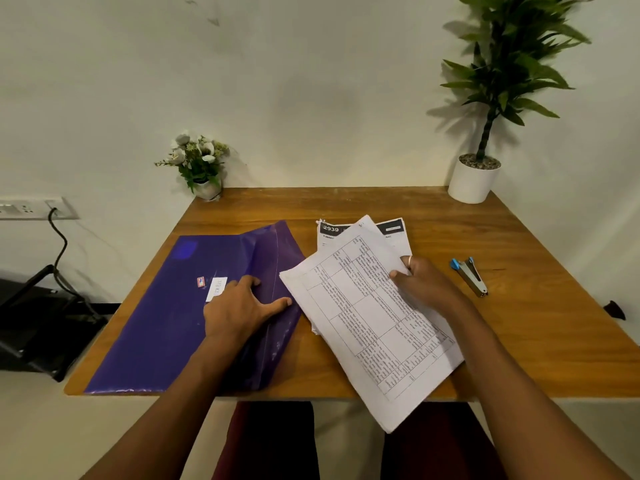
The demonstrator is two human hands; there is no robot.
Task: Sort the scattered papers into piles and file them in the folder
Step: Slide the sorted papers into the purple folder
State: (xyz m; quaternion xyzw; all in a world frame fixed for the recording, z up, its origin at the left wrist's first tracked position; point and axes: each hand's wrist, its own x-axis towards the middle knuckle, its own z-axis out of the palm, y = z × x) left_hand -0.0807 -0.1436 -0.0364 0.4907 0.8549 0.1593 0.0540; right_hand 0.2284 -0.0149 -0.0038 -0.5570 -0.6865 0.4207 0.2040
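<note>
On table, purple folder part-open, contents unclear; right hand grips papers.

A wooden table stands against a white wall. A leafy plant in a white pot sits at its far right corner, and a small pot of white flowers at its far left corner. A stapler lies toward the right edge. Left of the table, a cable hangs from a wall socket.
</note>
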